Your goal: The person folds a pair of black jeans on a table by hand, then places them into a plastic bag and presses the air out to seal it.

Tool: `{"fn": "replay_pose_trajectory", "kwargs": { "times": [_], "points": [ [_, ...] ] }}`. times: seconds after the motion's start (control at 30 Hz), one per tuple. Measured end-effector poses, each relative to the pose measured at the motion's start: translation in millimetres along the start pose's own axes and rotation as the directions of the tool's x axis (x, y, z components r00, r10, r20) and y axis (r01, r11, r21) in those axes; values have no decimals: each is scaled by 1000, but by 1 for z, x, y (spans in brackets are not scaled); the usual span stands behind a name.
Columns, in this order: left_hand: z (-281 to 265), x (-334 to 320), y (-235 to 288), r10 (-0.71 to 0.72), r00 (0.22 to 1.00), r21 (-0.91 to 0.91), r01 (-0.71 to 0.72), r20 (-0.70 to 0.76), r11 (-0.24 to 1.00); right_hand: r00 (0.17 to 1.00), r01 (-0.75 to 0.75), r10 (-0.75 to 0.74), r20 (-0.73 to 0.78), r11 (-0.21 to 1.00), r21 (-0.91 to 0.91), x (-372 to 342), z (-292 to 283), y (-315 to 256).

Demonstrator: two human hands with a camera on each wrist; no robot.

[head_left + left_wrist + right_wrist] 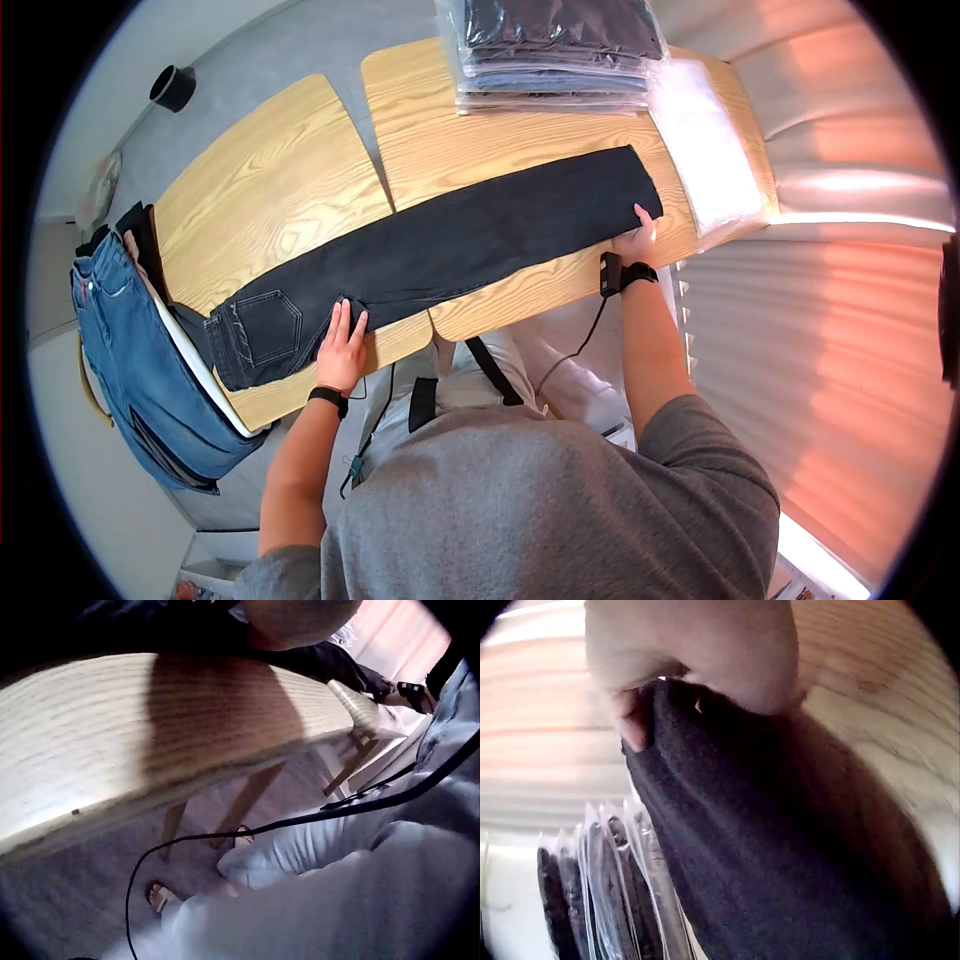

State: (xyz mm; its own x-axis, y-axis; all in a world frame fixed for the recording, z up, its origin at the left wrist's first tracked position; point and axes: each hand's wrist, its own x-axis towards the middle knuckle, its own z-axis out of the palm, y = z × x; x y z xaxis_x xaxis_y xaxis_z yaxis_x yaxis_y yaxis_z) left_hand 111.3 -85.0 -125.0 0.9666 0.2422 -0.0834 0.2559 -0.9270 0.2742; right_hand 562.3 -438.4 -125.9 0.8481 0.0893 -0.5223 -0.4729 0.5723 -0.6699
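Note:
A pair of black jeans point(450, 235), folded lengthwise into one long strip, lies across the table; its back pocket point(273, 328) and waistband are at the left end, its leg hem at the right. My left hand point(343, 350) rests on the near edge beside the pocket, fingers extended over the cloth. In the left wrist view, only part of that hand point(300, 621) shows at the top. At the hem's near corner, my right hand point(637, 238) grips the fabric. The right wrist view shows its fingers curled round the dark cloth point(727, 817).
Two wooden tabletops point(270, 180) meet with a narrow gap between them. Plastic-bagged folded garments point(555, 75) are stacked at the back right, beside white plastic bags point(705, 150). Blue jeans point(150, 370) hang over the left end. A black cable point(590, 335) trails from the right wrist.

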Motion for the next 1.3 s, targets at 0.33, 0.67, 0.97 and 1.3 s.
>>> {"fn": "replay_pose_trajectory", "kwargs": {
  "times": [0.33, 0.67, 0.97, 1.3],
  "points": [
    [-6, 1, 3, 4, 999, -44, -6, -49, 999, 969, -200, 199, 144, 980, -7, -41, 49, 25],
    [-1, -1, -1, 53, 986, -7, -55, -160, 998, 344, 919, -16, 939, -200, -341, -212, 141, 163],
    [2, -1, 0, 69, 976, 17, -67, -207, 998, 411, 877, 246, 878, -371, -306, -221, 113, 229],
    [0, -2, 0, -11, 980, -167, -23, -199, 986, 346, 889, 372, 861, -424, -174, -228, 115, 223]
  ]
}}
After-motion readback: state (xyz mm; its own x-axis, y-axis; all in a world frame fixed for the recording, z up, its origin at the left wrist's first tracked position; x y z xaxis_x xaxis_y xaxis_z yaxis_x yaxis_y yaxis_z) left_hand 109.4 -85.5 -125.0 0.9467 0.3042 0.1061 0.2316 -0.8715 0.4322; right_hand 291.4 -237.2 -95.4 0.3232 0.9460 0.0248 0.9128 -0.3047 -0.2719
